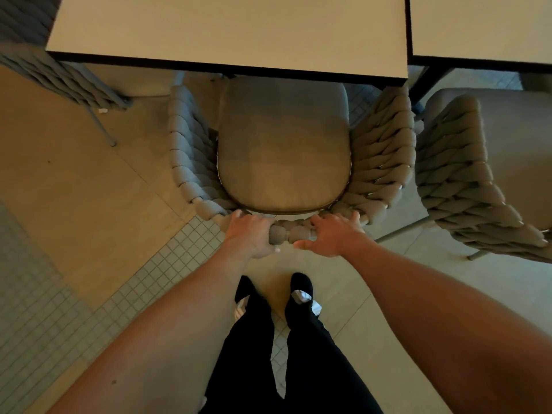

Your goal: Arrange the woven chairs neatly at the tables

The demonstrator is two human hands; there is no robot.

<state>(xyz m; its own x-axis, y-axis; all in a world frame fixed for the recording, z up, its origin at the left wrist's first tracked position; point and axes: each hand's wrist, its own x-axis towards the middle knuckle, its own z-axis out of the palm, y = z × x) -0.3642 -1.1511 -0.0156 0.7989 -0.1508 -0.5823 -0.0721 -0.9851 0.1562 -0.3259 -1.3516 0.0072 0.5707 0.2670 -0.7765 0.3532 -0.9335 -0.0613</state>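
Observation:
A grey woven chair point(385, 153) with a flat seat cushion stands right in front of me, its front tucked under the edge of a pale table point(233, 28). My left hand point(249, 234) grips the top of the chair's woven backrest, fingers curled over the rim. My right hand point(334, 234) holds the same rim just to the right, thumb underneath. A second woven chair point(466, 180) stands to the right, at a neighbouring table point(481, 25).
A third woven chair point(44, 64) shows at the far left, beside the first table. The floor has plain tiles and a strip of small mosaic tiles point(59, 309). My legs and feet stand directly behind the chair.

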